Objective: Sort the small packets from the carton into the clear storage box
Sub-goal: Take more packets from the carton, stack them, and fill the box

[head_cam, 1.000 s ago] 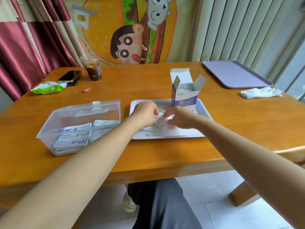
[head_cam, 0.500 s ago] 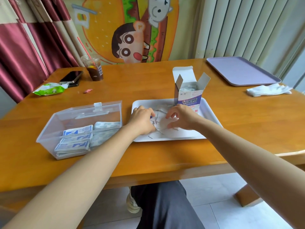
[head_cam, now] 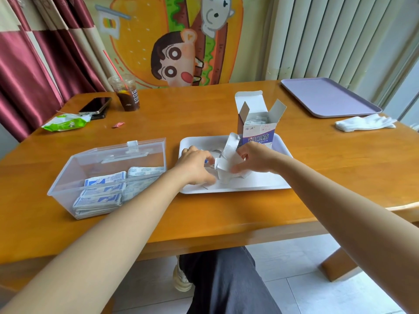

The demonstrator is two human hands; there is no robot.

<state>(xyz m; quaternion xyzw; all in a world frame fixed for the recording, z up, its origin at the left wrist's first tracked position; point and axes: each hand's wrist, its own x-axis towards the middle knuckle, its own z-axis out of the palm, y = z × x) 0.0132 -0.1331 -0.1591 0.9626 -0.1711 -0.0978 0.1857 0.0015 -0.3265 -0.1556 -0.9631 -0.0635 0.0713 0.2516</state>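
We hold a bunch of packets point(head_cam: 226, 160) above the tray point(head_cam: 260, 185), fingers of left hand point(head_cam: 196, 165) and right hand point(head_cam: 255, 159) curled round it; carton point(head_cam: 258, 133) just behind, clear box point(head_cam: 108, 155) left on counter point(head_cam: 192, 109).

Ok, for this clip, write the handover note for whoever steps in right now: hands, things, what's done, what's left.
Hands: left hand and right hand both grip a bunch of loose packets above the white tray.
Things: the carton stands open at the tray's far side, with packets inside.
Done: stacked packets fill part of the clear storage box.
Left: put this bunch in the box, then whatever remains on the tray and in the carton.
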